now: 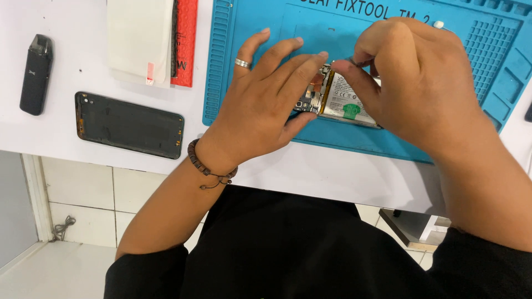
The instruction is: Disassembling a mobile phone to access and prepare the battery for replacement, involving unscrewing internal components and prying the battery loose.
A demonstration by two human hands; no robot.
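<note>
An opened phone (339,101) with its white battery and circuit board exposed lies on a blue repair mat (249,22). My left hand (266,94), with a ring and a bead bracelet, rests flat on the phone's left end and steadies it. My right hand (415,77) is over the phone's right part, thumb and forefinger pinched together near the board's top edge. What sits between those fingertips is too small to make out.
A dark phone back cover (128,124) lies on the white table, left of the mat. A black pocket-sized device (36,73) sits at the far left. A clear film sheet (139,41) and a red packet (186,41) lie at the top.
</note>
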